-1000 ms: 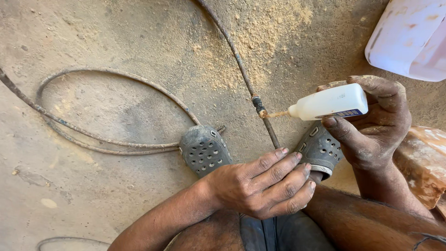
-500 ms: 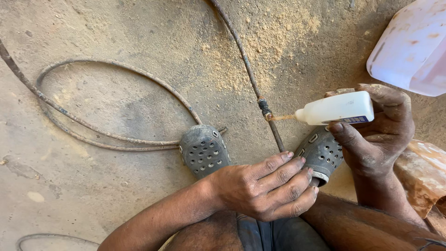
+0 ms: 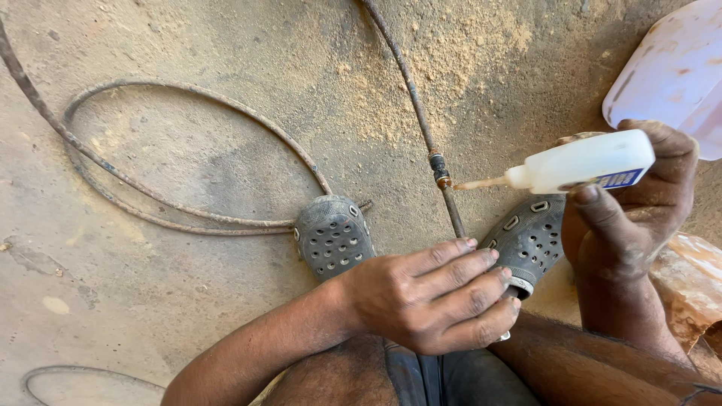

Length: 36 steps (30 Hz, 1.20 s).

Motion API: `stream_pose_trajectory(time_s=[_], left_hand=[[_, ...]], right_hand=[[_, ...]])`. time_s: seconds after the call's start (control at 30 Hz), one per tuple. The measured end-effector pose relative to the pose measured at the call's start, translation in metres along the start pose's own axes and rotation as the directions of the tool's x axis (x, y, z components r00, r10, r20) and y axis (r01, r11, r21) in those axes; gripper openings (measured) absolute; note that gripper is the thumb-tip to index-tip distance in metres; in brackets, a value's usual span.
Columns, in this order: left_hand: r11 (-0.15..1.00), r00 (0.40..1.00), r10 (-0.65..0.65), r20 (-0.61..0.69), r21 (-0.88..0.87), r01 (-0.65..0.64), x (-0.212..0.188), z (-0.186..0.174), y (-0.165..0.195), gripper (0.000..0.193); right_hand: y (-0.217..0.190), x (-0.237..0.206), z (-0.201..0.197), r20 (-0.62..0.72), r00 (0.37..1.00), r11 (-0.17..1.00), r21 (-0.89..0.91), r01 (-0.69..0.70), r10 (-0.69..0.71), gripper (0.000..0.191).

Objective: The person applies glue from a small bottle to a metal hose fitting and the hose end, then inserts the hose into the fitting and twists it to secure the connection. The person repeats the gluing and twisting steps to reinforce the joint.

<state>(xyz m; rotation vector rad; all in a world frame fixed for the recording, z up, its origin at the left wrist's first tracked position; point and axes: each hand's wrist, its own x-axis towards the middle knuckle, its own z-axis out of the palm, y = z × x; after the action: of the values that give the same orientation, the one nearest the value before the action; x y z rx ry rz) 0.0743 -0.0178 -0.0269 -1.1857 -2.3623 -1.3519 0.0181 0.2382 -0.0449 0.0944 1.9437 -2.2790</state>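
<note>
As bottle nozzle has crept closer to the hose joint since a sec ago, now near touching, work sits at that joint.
- Glue bottle (image 3: 583,162): white, amber-crusted tip, upper right of frame; right hand (image 3: 632,210) wrapped shut round it.
- Hose coupling (image 3: 440,171): dark w/ brass ring, centre.
- Left hand (image 3: 432,301): flat, fingers together, holds nothing visible, lower centre.
- Floor (image 3: 188,45): sawdust; grey clogs (image 3: 331,237).

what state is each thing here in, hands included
white plastic squeeze bottle: held sideways, nozzle pointing left toward the hose coupling
right hand: closed around the bottle
left hand: flat, fingers extended, holding nothing visible
dusty grey hose: looped on the floor, one run joined by a dark coupling
grey perforated clogs: worn, on the sawdust-strewn floor
</note>
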Motion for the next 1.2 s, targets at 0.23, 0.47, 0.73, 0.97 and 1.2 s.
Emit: stream_pose_trajectory(time_s=[0.23,0.47,0.73,0.97,1.2], left_hand=[[0.942,0.914,-0.290,-0.284,-0.251,0.222,0.021,-0.032,-0.016,0.024],[0.860,0.771,-0.485,-0.412,-0.386,0.335,0.051,-0.065,-0.048,0.030],[0.860,0.771,-0.503,-0.390,-0.309,0.405,0.074,-0.069,-0.062,0.032],[0.826,0.748,-0.551,-0.371,-0.369,0.425,0.083,-0.073,-0.061,0.034],[0.785,0.708,-0.607,-0.360,-0.408,0.466,0.084,-0.073,-0.059,0.035]], right_hand=[[0.014,-0.013,-0.011,-0.070,0.996,0.963,0.268,-0.038,0.059,0.043],[0.011,-0.027,-0.017,-0.024,0.975,0.973,-0.086,0.216,-0.219,0.039],[-0.006,-0.010,0.009,0.074,0.947,0.868,-0.381,0.317,-0.313,0.046],[-0.004,-0.007,0.011,0.118,0.927,0.784,-0.502,0.365,-0.356,0.047],[0.003,-0.012,0.004,0.015,0.941,0.875,-0.363,0.321,-0.339,0.046]])
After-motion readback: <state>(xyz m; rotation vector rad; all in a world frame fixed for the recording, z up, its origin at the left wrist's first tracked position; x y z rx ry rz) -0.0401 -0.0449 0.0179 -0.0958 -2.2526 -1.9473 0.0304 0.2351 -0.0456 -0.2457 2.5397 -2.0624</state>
